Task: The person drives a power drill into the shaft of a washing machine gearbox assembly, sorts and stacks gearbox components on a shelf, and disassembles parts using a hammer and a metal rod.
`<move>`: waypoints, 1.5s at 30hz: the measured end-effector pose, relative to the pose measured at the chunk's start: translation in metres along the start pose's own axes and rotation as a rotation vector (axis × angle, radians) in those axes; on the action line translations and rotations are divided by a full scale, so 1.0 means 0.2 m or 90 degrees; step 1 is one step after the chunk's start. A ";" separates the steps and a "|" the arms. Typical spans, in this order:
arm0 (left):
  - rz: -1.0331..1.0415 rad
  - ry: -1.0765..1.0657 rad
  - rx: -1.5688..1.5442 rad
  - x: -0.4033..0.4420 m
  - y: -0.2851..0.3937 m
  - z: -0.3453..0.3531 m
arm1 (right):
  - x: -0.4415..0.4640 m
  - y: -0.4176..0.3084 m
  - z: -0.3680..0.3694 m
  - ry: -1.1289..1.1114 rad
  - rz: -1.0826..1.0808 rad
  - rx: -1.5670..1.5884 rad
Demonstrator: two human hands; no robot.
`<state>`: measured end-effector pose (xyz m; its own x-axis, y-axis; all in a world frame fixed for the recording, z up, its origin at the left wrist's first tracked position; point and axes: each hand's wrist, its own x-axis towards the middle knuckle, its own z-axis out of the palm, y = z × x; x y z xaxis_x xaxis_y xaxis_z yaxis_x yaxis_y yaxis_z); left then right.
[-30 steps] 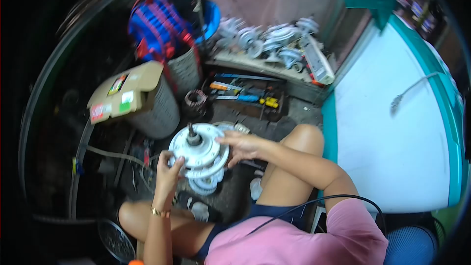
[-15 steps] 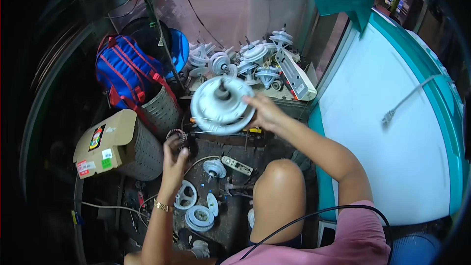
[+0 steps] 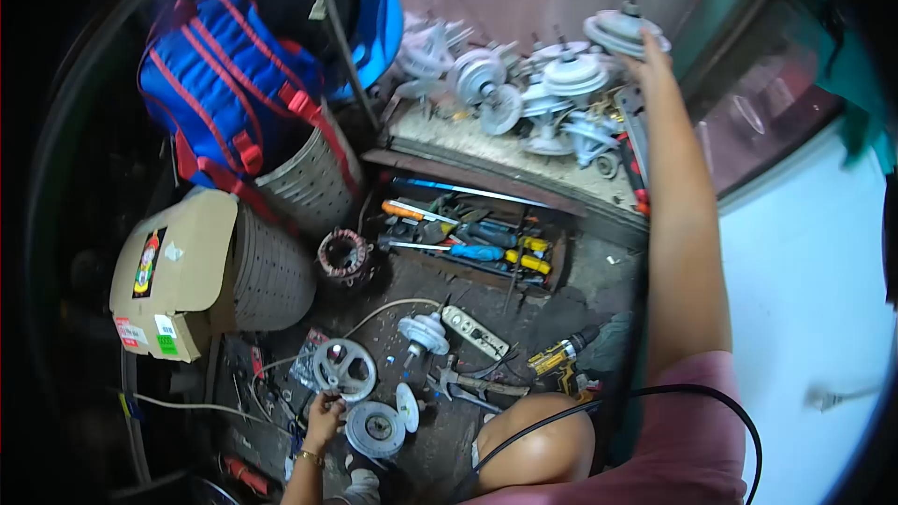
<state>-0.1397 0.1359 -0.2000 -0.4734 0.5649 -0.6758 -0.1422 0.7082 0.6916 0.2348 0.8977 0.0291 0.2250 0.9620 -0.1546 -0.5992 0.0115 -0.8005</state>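
My right hand (image 3: 645,54) reaches far up at the upper right. Its fingers are closed on the rim of a round white gear unit (image 3: 613,30) whose dark shaft points up. This unit is at the top right of a heap of similar white units (image 3: 571,75) on a ledge. Low in the view, my left hand (image 3: 324,419) has bent, slightly parted fingers and nothing visible in them. It is beside a spoked white wheel (image 3: 361,383) and a round grey pulley (image 3: 374,434); whether it touches either is unclear.
A toolbox (image 3: 559,266) holds screwdrivers. Near my knee are a hammer (image 3: 472,385), a yellow drill (image 3: 559,358) and a power strip (image 3: 474,332). A copper-wound ring (image 3: 344,257) stands by perforated drums (image 3: 276,271), a cardboard box (image 3: 182,266) and a blue backpack (image 3: 224,84).
My right hand has moved with the white unit from over the toolbox up and right to the heap. My left hand has dropped toward the floor parts. The view has shifted.
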 end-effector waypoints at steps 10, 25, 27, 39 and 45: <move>0.155 0.080 0.128 0.11 0.27 -0.05 | 0.21 0.21 -0.07 0.059 -0.034 -0.177; 1.108 0.535 0.666 0.19 2.53 0.21 | -0.17 0.33 -0.09 0.193 -0.813 -0.670; 1.153 0.617 0.713 0.24 2.81 0.17 | -0.26 0.42 0.01 0.067 -0.993 -0.621; 1.235 0.588 1.177 0.31 3.77 0.20 | -0.69 1.34 0.79 -0.501 0.037 -0.354; 1.251 0.571 1.187 0.44 3.76 0.16 | -0.68 1.76 1.15 -0.469 -0.013 -0.127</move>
<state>-0.2592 0.7314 0.2525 0.6611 0.6898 0.2951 0.5415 -0.1664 -0.8241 -0.1834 0.8339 -0.0983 -0.3783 0.8962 0.2315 -0.4350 0.0486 -0.8991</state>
